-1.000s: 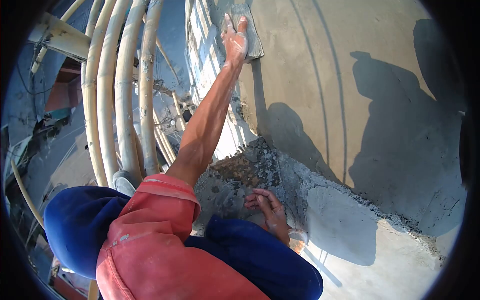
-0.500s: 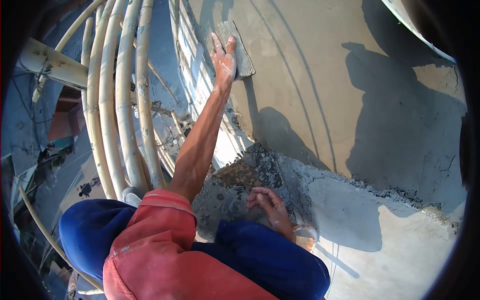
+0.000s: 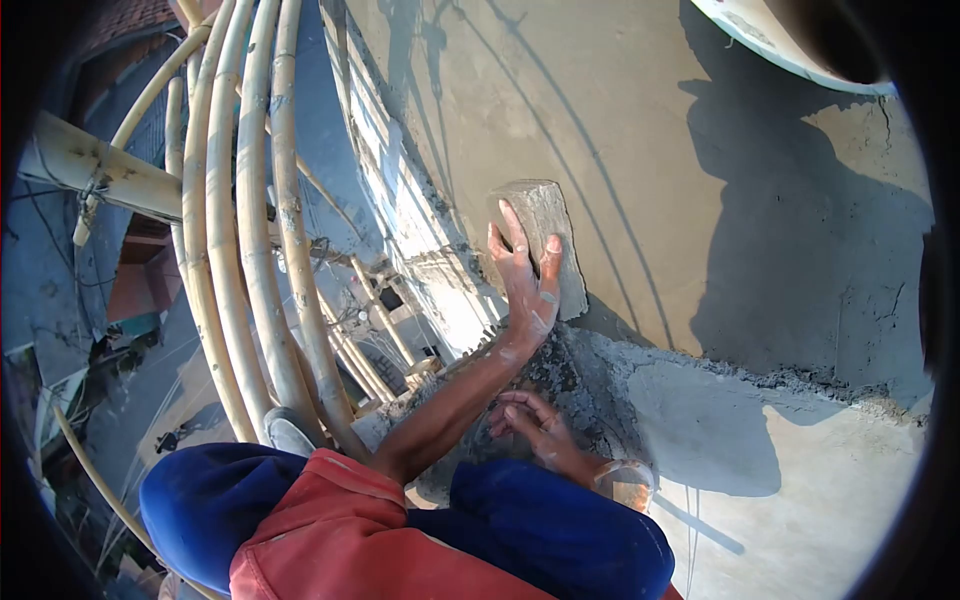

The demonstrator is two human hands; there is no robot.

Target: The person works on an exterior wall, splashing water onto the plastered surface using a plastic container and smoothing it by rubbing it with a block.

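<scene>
My left hand [image 3: 527,275] grips a worn, cement-caked plastering float [image 3: 545,215], a rectangular block lying against the plastered wall [image 3: 620,130]. Its fingers are spread over the back of the float, just above the wall's lower edge. My right hand [image 3: 540,428] is lower, by my blue-clothed knee [image 3: 560,520]. Those fingers are loosely curled, with a gap by the thumb, and nothing shows in them. Beneath that hand lies a rough patch of dark wet mortar [image 3: 590,390].
Several bamboo poles [image 3: 255,200] run along the left, with a drop to ground far below. A pale ledge [image 3: 830,500] extends at lower right. A white curved rim [image 3: 780,50] juts in at upper right. My shoe [image 3: 290,432] is beside the poles.
My left hand has brought the float down and to the right along the wall, from near the upper edge to close above the ledge. My right hand stays nearly in place.
</scene>
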